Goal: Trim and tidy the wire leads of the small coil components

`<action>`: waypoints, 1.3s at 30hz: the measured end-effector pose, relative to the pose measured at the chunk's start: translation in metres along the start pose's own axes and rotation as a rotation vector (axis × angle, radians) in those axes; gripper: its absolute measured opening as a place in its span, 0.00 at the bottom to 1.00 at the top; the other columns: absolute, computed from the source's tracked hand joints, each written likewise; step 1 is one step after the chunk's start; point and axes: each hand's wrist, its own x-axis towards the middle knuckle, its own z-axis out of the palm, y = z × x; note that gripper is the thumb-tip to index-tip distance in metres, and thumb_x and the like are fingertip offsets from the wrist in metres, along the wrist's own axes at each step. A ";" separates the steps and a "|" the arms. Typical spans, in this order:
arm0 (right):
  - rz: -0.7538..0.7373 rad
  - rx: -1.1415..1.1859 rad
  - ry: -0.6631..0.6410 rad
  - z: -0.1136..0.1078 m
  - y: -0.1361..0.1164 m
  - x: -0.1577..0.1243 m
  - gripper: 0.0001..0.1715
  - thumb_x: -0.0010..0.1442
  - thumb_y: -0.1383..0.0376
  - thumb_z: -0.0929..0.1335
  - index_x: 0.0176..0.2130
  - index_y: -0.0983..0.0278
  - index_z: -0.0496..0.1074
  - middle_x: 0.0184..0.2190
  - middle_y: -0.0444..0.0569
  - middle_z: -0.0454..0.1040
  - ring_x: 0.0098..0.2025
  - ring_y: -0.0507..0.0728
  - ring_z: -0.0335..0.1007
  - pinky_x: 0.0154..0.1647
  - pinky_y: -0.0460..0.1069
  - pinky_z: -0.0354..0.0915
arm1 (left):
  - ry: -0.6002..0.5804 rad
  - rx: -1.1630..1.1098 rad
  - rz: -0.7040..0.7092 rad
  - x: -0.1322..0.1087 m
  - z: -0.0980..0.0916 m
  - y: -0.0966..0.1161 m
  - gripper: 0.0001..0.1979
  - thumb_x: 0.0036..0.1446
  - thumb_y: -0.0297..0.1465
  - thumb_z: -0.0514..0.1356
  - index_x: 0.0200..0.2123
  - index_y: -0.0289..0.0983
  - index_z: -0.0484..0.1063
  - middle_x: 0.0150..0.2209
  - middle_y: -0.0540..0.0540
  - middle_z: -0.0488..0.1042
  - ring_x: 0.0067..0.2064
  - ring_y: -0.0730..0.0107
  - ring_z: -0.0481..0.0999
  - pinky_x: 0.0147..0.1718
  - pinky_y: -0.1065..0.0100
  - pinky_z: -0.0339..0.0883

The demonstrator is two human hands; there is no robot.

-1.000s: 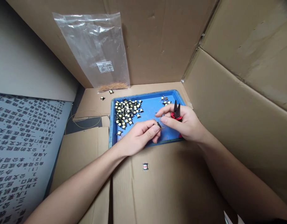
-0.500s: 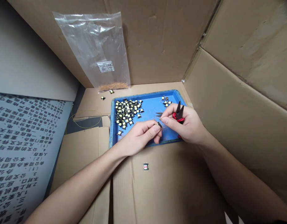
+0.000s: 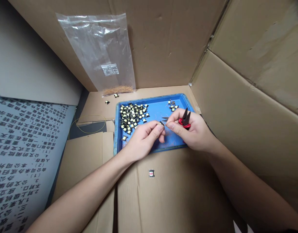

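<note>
My left hand (image 3: 147, 137) is closed, pinching a small transformer (image 3: 161, 123) between thumb and fingers; only its dark edge shows. My right hand (image 3: 190, 129) is closed around red-handled pliers (image 3: 185, 119), whose black jaws point upward above the palm. Two dark pointed tips, seemingly of tweezers (image 3: 165, 118), stick out leftward past its index finger. Both hands are close together over the front of a blue tray (image 3: 153, 113). Many small transformers (image 3: 131, 116) with yellow tape and black frames are heaped in the tray's left side.
Several more transformers (image 3: 173, 106) lie at the tray's back right. A clear plastic bag (image 3: 110, 55) with orange wire bits leans on the cardboard wall (image 3: 160, 42). One part with a red-marked white top (image 3: 151, 173) sits on the cardboard in front. Cardboard also rises on the right.
My left hand has shifted slightly up and left with the transformer, which is now turned differently. In my right hand the pliers have tilted slightly, and their jaws look closer together.
</note>
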 end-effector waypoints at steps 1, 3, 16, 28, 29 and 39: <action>-0.019 0.009 0.011 0.000 -0.001 0.000 0.15 0.70 0.55 0.72 0.35 0.61 0.73 0.28 0.45 0.77 0.29 0.53 0.74 0.31 0.47 0.68 | 0.024 -0.017 0.005 0.000 0.000 -0.002 0.23 0.74 0.46 0.55 0.33 0.35 0.73 0.32 0.46 0.78 0.36 0.69 0.73 0.41 0.68 0.66; -0.038 0.028 0.037 0.000 -0.002 0.000 0.15 0.71 0.55 0.71 0.35 0.61 0.73 0.29 0.45 0.76 0.30 0.52 0.73 0.32 0.48 0.68 | 0.047 -0.049 0.022 0.001 0.000 -0.004 0.21 0.74 0.46 0.56 0.37 0.36 0.75 0.36 0.44 0.81 0.38 0.68 0.75 0.42 0.68 0.67; -0.287 -0.187 0.068 0.002 0.004 -0.004 0.10 0.62 0.71 0.72 0.43 0.61 0.74 0.24 0.36 0.61 0.25 0.48 0.59 0.28 0.47 0.59 | 0.054 -0.164 0.125 0.000 0.003 -0.004 0.14 0.70 0.40 0.63 0.51 0.39 0.81 0.43 0.43 0.83 0.52 0.60 0.80 0.56 0.62 0.70; -0.349 -0.253 0.095 0.004 0.001 -0.006 0.14 0.58 0.70 0.74 0.44 0.61 0.72 0.28 0.38 0.70 0.25 0.48 0.61 0.30 0.47 0.62 | 0.046 -0.193 0.100 -0.001 0.003 -0.006 0.16 0.70 0.40 0.63 0.54 0.38 0.79 0.51 0.40 0.83 0.50 0.60 0.81 0.51 0.63 0.72; -0.341 -0.264 0.107 0.004 0.001 -0.006 0.14 0.58 0.70 0.74 0.44 0.61 0.72 0.28 0.38 0.70 0.25 0.48 0.61 0.30 0.47 0.62 | 0.047 -0.194 0.105 -0.001 0.003 -0.007 0.16 0.69 0.40 0.64 0.54 0.38 0.79 0.51 0.40 0.83 0.49 0.60 0.81 0.50 0.63 0.72; -0.316 -0.317 0.122 0.001 0.007 -0.007 0.13 0.57 0.73 0.73 0.41 0.60 0.72 0.25 0.36 0.63 0.24 0.48 0.57 0.27 0.46 0.58 | 0.182 -0.028 0.102 -0.003 0.004 -0.007 0.15 0.64 0.40 0.69 0.49 0.39 0.82 0.35 0.46 0.80 0.45 0.61 0.79 0.46 0.65 0.71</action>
